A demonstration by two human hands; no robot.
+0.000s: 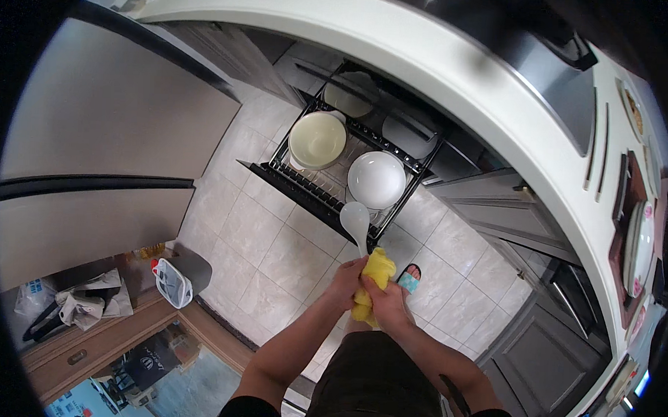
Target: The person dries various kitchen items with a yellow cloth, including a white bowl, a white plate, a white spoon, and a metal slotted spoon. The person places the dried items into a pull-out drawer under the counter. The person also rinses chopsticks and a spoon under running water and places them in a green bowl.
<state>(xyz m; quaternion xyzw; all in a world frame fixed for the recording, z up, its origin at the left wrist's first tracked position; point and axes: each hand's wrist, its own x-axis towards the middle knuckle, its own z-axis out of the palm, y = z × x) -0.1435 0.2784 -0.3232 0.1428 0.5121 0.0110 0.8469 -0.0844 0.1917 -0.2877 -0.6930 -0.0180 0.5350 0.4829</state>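
Observation:
My left hand grips the handle of a white serving spoon, whose bowl points away from me. A crumpled yellow cloth is bunched in my right hand, right against the left one near the lower handle. The handle's end is hidden by the hands and cloth. Just beyond the spoon, a pulled-out wire dish drawer holds a cream-coloured pot at its left and a white bowl at its right. In the picture, the spoon's bowl overlaps the drawer's front edge.
A white countertop curves above the drawer, with a plate stack and a pair of chopsticks at right. An open cabinet door flanks the drawer. A refrigerator and lined trash bin stand left, on the tiled floor.

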